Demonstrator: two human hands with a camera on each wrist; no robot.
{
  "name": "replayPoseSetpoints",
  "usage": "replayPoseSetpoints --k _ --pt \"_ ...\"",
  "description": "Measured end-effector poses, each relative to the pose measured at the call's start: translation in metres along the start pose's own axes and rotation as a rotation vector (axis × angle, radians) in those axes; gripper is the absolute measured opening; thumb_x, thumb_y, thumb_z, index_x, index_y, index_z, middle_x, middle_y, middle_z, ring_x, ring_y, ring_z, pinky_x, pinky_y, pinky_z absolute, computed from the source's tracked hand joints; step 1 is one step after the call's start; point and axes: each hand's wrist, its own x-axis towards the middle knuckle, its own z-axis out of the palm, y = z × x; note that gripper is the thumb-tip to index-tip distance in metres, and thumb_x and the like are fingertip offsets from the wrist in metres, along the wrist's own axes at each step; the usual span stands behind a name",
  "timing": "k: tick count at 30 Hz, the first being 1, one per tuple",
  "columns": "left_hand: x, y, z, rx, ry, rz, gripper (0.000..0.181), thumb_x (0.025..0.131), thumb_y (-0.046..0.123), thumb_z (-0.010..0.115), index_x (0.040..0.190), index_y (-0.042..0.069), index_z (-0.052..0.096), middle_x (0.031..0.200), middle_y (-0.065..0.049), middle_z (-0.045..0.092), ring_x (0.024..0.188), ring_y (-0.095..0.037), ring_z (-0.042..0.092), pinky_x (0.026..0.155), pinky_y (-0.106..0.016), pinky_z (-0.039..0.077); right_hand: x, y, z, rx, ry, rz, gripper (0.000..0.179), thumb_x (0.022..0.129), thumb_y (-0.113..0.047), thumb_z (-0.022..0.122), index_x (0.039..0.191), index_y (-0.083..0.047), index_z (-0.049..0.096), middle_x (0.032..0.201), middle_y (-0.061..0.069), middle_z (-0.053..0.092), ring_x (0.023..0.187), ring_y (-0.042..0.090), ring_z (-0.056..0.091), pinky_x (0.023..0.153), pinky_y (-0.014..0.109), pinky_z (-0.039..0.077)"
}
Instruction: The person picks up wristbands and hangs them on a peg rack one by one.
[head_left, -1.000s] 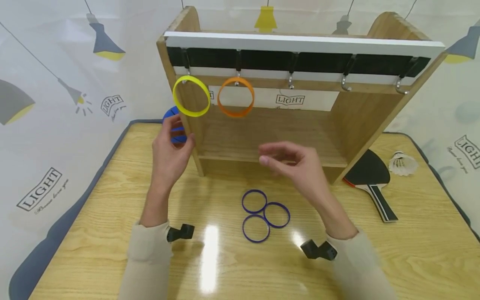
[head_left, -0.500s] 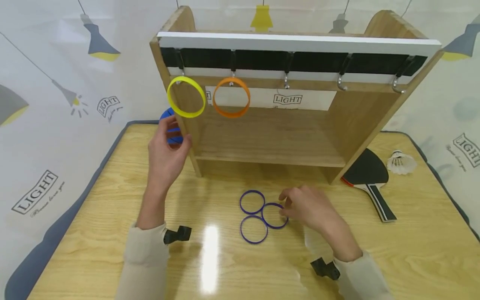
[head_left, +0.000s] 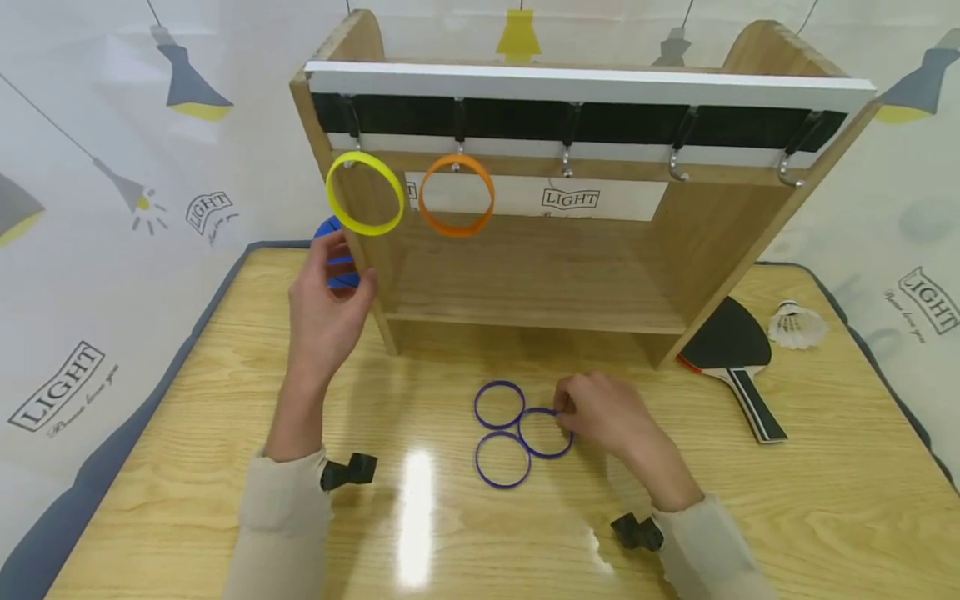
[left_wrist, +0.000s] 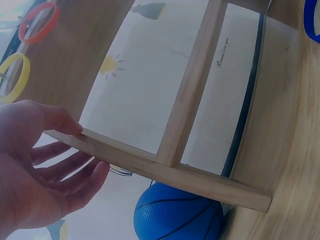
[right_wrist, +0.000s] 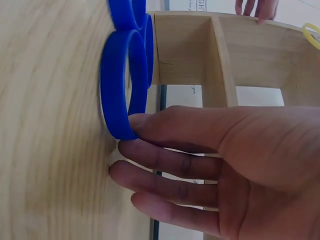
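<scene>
My left hand (head_left: 322,312) holds the left side panel of a wooden shelf (head_left: 525,275); in the left wrist view its thumb is on one face, its fingers on the other. Low on the table, my right hand (head_left: 603,417) pinches the right edge of a blue ring (right_wrist: 115,90) between thumb and index finger. That ring lies against two more rings, an upper blue ring (head_left: 476,406) and a lower blue ring (head_left: 501,486). Above, a yellow ring (head_left: 367,229) and an orange ring (head_left: 456,231) hang from the two leftmost hooks of the rack (head_left: 517,121).
Three hooks on the right of the rack carry no ring. Behind the left panel sits a blue ball (left_wrist: 175,212). A table tennis bat (head_left: 731,342) and a shuttlecock (head_left: 797,325) lie right of the shelf.
My right hand has come down from in front of the shelf to the rightmost blue ring and now pinches its edge. The left hand stays on the panel. The head view has shifted slightly.
</scene>
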Motion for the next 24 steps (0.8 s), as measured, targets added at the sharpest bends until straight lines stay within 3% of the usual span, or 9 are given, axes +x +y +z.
replayPoseSetpoints --k 5,10,17,24 --pt "-0.006 0.020 -0.004 -0.006 -0.003 0.007 0.042 0.089 0.000 0.063 0.129 -0.003 0.052 0.116 -0.020 0.062 0.098 -0.029 0.062 0.077 -0.034 0.052 -0.002 0.002 -0.007 0.106 0.012 -0.003 0.007 0.082 -0.012 0.075 0.083 -0.016 0.069 0.076 -0.009 0.063 0.071 0.009 0.058 0.063 0.031 0.050" --pt "-0.007 0.024 -0.005 -0.001 -0.008 0.010 0.042 0.089 0.000 0.063 0.129 -0.003 0.052 0.117 -0.019 0.062 0.098 -0.030 0.062 0.077 -0.028 0.051 -0.007 0.001 -0.021 0.190 0.038 -0.048 0.007 0.085 -0.013 0.075 0.091 -0.013 0.071 0.078 -0.009 0.065 0.071 0.006 0.059 0.062 0.028 0.050" --pt "-0.004 0.021 -0.004 0.005 -0.009 0.017 0.042 0.089 0.001 0.063 0.130 -0.003 0.052 0.117 -0.019 0.062 0.097 -0.029 0.062 0.076 -0.025 0.050 -0.013 -0.003 -0.033 0.106 0.179 -0.124 0.019 0.083 -0.018 0.079 0.100 -0.010 0.076 0.089 -0.002 0.072 0.071 0.007 0.064 0.060 0.026 0.052" --pt "-0.006 0.022 -0.005 0.007 -0.014 0.008 0.042 0.090 0.001 0.063 0.130 -0.003 0.051 0.117 -0.019 0.062 0.098 -0.029 0.062 0.077 -0.028 0.051 -0.010 -0.004 -0.026 0.069 0.096 -0.086 0.013 0.083 -0.020 0.079 0.094 -0.013 0.076 0.083 -0.007 0.069 0.069 0.005 0.061 0.056 0.024 0.049"
